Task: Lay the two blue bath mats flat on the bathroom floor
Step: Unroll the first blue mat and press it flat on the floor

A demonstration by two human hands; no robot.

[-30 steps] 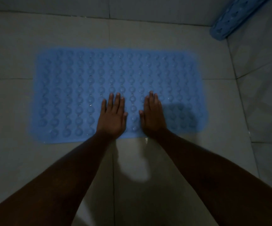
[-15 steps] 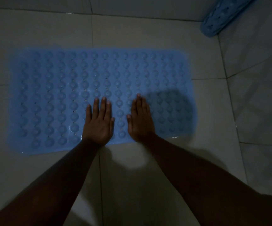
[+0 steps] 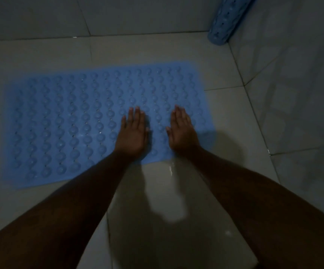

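Observation:
A blue bath mat (image 3: 69,121) with rows of round bumps lies spread flat on the grey tiled floor. My left hand (image 3: 133,133) rests palm down on its near right part, fingers together and holding nothing. My right hand (image 3: 182,129) lies flat beside it, closer to the mat's right edge, also empty. A second blue mat (image 3: 225,22), rolled up, leans in the far right corner against the wall.
Grey floor tiles (image 3: 157,200) with a wet sheen stretch in front of the mat. A tiled wall (image 3: 293,84) runs along the right side and another wall (image 3: 118,14) closes the far side.
Both hands have slid to the right along the mat's near part, toward its right edge. The view has shifted, so the mat sits more to the left and tilted.

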